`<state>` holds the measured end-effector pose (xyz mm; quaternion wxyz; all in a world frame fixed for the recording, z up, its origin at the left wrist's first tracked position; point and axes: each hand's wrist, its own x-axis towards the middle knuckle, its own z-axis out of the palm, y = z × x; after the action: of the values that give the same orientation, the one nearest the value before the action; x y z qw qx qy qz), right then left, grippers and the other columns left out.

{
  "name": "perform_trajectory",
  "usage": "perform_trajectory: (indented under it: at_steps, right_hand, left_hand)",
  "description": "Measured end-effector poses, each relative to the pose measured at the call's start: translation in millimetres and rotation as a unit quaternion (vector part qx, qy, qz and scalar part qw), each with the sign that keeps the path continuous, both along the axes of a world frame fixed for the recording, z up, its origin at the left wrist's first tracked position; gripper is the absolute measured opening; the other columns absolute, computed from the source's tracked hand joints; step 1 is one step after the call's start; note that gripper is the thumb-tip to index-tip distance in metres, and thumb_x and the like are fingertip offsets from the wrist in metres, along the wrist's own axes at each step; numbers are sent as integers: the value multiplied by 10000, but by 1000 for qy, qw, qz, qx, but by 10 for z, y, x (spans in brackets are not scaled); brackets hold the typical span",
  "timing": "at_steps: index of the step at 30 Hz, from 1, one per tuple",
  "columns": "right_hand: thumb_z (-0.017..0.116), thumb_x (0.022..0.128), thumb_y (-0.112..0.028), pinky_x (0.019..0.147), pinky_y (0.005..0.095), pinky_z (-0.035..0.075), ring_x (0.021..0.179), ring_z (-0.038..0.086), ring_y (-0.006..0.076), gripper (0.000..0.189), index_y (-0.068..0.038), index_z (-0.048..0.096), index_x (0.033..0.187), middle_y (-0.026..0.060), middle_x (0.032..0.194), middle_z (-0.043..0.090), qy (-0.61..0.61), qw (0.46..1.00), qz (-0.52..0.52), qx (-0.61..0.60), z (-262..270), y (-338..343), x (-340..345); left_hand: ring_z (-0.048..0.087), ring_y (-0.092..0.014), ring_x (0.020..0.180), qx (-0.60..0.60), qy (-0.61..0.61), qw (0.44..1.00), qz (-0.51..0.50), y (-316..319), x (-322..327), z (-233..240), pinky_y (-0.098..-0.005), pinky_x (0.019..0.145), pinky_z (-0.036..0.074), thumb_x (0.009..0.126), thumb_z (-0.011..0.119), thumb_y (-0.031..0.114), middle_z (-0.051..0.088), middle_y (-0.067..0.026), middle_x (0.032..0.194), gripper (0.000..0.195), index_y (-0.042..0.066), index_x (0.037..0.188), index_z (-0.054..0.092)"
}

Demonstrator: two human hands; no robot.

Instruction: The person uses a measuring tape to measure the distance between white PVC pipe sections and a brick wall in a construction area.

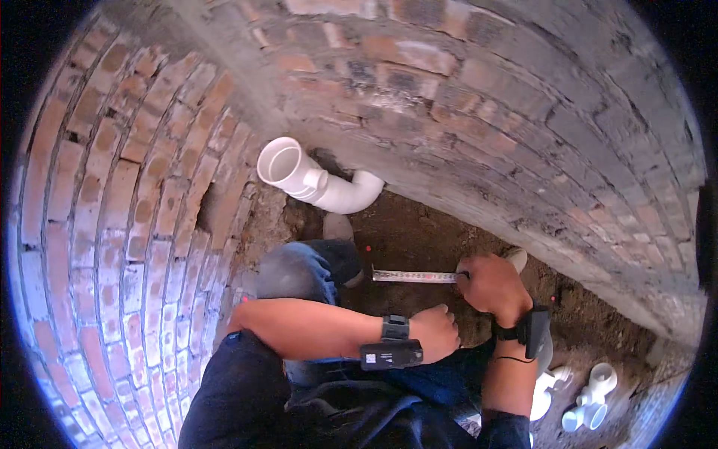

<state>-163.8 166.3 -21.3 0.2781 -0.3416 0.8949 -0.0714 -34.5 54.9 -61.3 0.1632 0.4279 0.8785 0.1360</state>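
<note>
My right hand (493,286) is closed around a tape measure, whose case is mostly hidden in the fist. Its white steel blade (415,276) sticks out to the left above the dirt floor, with the hooked end free. My left hand (435,334) is held in front of my body, just left of my right wrist. Its fingers curl downward, and the palm side is hidden. Beyond the blade, a white plastic pipe fitting (305,179) with a wide open mouth and a side stub joins a white pipe elbow (364,191) at the foot of the wall.
Brick walls rise on the left (129,196) and ahead (426,84), meeting in a corner. More white pipe fittings (592,395) lie on the dirt floor (426,227) at the lower right. My bent knee (291,275) is beside my left forearm.
</note>
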Motion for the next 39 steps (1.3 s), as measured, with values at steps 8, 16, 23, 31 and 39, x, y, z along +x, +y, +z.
perform_trajectory:
  at_steps: [8,16,23,31,39]
  right_hand:
    - [600,810,-258,785,481,501,898,617,388,218,-98,701,919,193,888,665,-4,998,-16,57,19,-77,18]
    - [602,807,-257,802,477,504,886,626,398,221,-113,711,936,197,895,669,-8,998,-15,65,-89,-47,7]
    - [596,806,-259,818,471,503,903,624,392,230,-115,712,942,191,919,672,-15,999,-4,49,-33,-73,15]
    - [603,805,-264,837,469,500,922,622,391,246,-115,709,970,201,931,669,-38,997,-26,69,82,-97,9]
    - [604,805,-256,822,467,507,904,628,395,237,-124,709,970,198,910,672,-38,997,-30,67,76,-113,17]
  left_hand:
    - [616,-237,850,21,11,1000,14,74,36,-116,-405,778,451,838,524,223,652,-70,818,194,93,816,667]
    - [622,-240,816,35,27,998,36,86,37,-129,-392,761,444,837,536,248,651,-70,771,220,99,747,671]
    - [623,-251,804,39,36,998,37,98,53,-207,-397,750,447,867,524,276,646,-77,761,262,93,747,668]
    - [622,-248,787,45,43,998,30,94,31,-180,-402,745,446,842,528,251,642,-75,758,229,85,744,654]
    - [619,-237,773,46,52,997,26,57,42,-155,-390,728,448,826,538,240,633,-71,749,207,84,743,645]
